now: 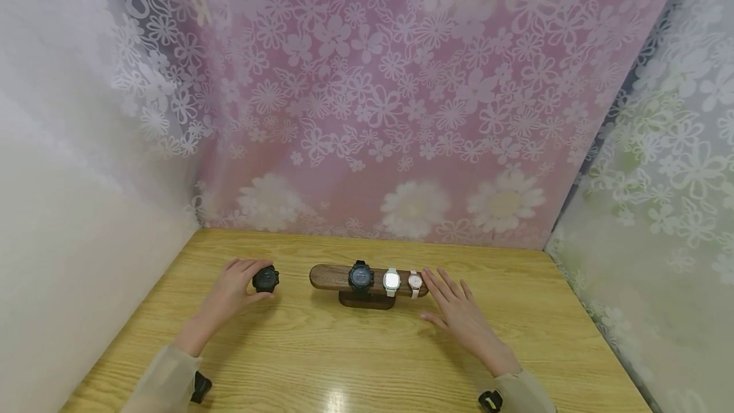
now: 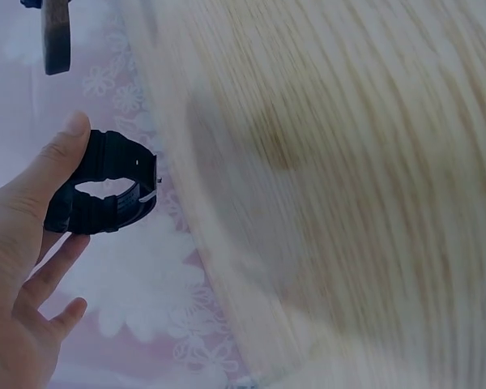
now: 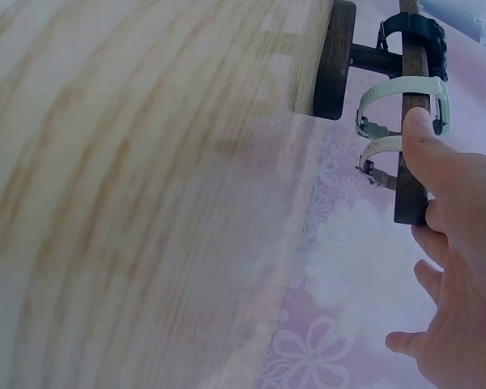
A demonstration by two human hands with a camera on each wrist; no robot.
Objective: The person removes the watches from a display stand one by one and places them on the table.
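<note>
My left hand pinches a black watch between thumb and fingers, to the left of a wooden watch stand. In the left wrist view this watch has its strap buckled in a loop. A black watch, a mint-green square watch and a small pale pink watch are strapped round the stand's bar. At the bar's right end rests my right hand, its fingers fairly straight. The right wrist view shows my right hand with the thumb beside the bar.
A wood-grain table carries the stand. Behind it hangs a pink flowered curtain. A pale wall stands on the left, a white flowered curtain on the right. Black bands sit at both wrists.
</note>
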